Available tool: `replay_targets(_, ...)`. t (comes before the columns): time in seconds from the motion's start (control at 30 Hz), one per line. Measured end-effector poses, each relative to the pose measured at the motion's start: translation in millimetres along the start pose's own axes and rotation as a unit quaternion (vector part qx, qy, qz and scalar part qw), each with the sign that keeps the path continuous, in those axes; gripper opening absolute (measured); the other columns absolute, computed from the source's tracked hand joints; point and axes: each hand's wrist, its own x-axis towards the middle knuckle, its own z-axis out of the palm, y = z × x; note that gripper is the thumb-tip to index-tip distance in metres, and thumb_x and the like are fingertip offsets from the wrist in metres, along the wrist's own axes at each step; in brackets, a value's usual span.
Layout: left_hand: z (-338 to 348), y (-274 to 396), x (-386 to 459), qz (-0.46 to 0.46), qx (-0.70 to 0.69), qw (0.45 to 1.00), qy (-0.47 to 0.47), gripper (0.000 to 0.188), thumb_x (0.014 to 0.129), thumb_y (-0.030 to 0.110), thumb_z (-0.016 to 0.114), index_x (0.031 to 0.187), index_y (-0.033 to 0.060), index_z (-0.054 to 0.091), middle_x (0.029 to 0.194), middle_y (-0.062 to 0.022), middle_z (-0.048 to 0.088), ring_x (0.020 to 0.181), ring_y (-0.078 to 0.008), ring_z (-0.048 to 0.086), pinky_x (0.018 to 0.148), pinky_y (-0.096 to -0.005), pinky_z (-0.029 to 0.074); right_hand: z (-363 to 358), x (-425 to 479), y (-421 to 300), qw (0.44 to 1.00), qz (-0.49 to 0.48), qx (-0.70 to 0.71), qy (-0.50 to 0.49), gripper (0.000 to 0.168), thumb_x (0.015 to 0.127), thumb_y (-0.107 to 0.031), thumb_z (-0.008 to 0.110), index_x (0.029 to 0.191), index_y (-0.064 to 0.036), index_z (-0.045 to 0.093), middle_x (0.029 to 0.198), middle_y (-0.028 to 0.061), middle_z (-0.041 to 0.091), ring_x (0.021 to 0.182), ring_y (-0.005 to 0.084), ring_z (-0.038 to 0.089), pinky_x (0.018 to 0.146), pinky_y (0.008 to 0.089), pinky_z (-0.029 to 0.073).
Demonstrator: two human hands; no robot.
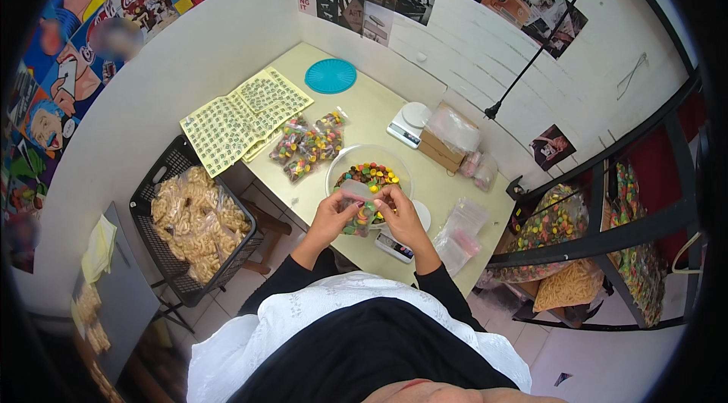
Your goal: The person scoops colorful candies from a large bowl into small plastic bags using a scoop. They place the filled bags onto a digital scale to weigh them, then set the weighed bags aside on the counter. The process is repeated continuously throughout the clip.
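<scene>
My left hand and my right hand pinch the top of a small clear plastic bag between them. Colourful round candies fill its lower part. Directly behind it stands a clear round tub of loose multicoloured candies. Partly covered by my right hand and the tub, a white digital scale lies near the table's front edge. Several filled candy bags are heaped left of the tub. Flat, apparently unfilled plastic bags lie to the right of my right hand.
Printed label sheets and a blue lid lie on the table's far left. A second scale and a cardboard box stand at the wall. A black crate of bagged snacks is at left; shelves hold large bags at right.
</scene>
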Motion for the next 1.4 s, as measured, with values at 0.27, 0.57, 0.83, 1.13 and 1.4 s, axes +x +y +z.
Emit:
replay_targets(0.27,5,-16,4,0.067,0.008,0.996,0.055,0.009,0.096,0.010,0.062,0.101,0.0026,0.064,0.092,-0.0020,0.067,0.080,-0.0056,0.058,0.071,-0.0226,0.047,-1,-2,-1,0.999,-0.011,-0.039,0.008,0.016,0.092,-0.014,0.062,0.096,0.000,0.057,0.092,0.0141,0.059,0.090,0.0309,0.059,0.080,0.0392,0.046)
replay_targets(0.57,12,-18,0,0.070,0.047,0.994,0.073,0.011,0.096,0.012,0.063,0.098,0.0015,0.065,0.083,0.0006,0.065,0.075,-0.0043,0.057,0.065,-0.0213,0.046,7,-5,-1,0.998,-0.040,-0.053,0.015,0.017,0.090,-0.016,0.066,0.091,-0.001,0.058,0.087,0.0127,0.059,0.091,0.0310,0.056,0.082,0.0403,0.043)
replay_targets(0.83,17,-15,-6,0.100,0.118,0.984,0.083,0.012,0.096,0.009,0.062,0.095,-0.0015,0.067,0.079,-0.0015,0.066,0.071,-0.0046,0.057,0.062,-0.0216,0.047,9,-8,-4,0.995,-0.060,-0.073,0.021,0.017,0.086,-0.015,0.070,0.088,-0.001,0.061,0.085,0.0119,0.059,0.089,0.0314,0.057,0.083,0.0399,0.043)
replay_targets(1.13,9,-22,1,0.049,0.150,0.987,-0.035,0.036,0.093,0.006,0.065,0.123,-0.0067,0.050,0.102,-0.0089,0.062,0.097,-0.0142,0.065,0.076,-0.0259,0.054,3,-11,17,0.995,0.038,0.059,0.074,0.019,0.088,-0.015,0.071,0.092,0.001,0.065,0.086,0.0086,0.067,0.081,0.0170,0.064,0.076,0.0309,0.050)
replay_targets(1.4,-1,-11,-6,-0.049,0.025,0.994,-0.094,0.024,0.092,0.001,0.063,0.113,-0.0023,0.052,0.106,-0.0137,0.068,0.089,-0.0184,0.069,0.066,-0.0277,0.057,-12,-26,29,0.997,0.057,0.019,0.044,0.021,0.090,-0.022,0.071,0.094,-0.002,0.065,0.084,0.0020,0.065,0.079,0.0121,0.058,0.072,0.0285,0.047)
